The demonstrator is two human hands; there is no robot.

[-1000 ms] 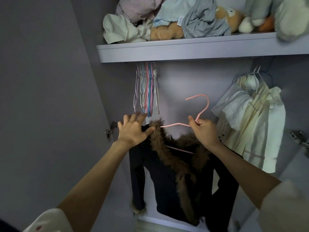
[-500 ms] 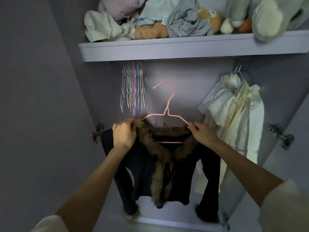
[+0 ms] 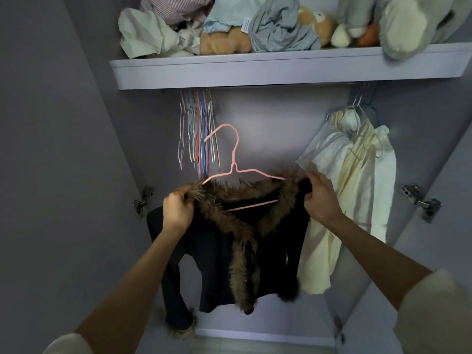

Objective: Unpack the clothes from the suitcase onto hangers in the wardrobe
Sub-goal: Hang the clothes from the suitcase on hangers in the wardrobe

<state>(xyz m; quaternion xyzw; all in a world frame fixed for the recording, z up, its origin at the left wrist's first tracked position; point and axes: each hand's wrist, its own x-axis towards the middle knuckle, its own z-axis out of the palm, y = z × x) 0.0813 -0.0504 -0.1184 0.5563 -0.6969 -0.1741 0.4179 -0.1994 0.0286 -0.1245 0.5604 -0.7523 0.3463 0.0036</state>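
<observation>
A black jacket (image 3: 219, 254) with a brown fur collar hangs on a pink wire hanger (image 3: 236, 159) that I hold up inside the wardrobe. My left hand (image 3: 177, 209) grips the jacket's left shoulder at the fur. My right hand (image 3: 320, 198) grips the right shoulder over the hanger's end. The hanger's hook stands free in the air below the shelf, hooked on nothing. Both sleeves dangle down. The suitcase is out of view.
A bundle of empty coloured hangers (image 3: 198, 139) hangs at the left under the shelf (image 3: 281, 70). Cream and white garments (image 3: 355, 190) hang at the right. Crumpled clothes and plush toys (image 3: 316, 21) lie on the shelf. Door hinges (image 3: 421, 201) stick out on both sides.
The hanger turned upright and the jacket's shoulders got spread over its two ends. My hands moved apart, and my right hand shifted from the hanger's neck to the jacket's right shoulder.
</observation>
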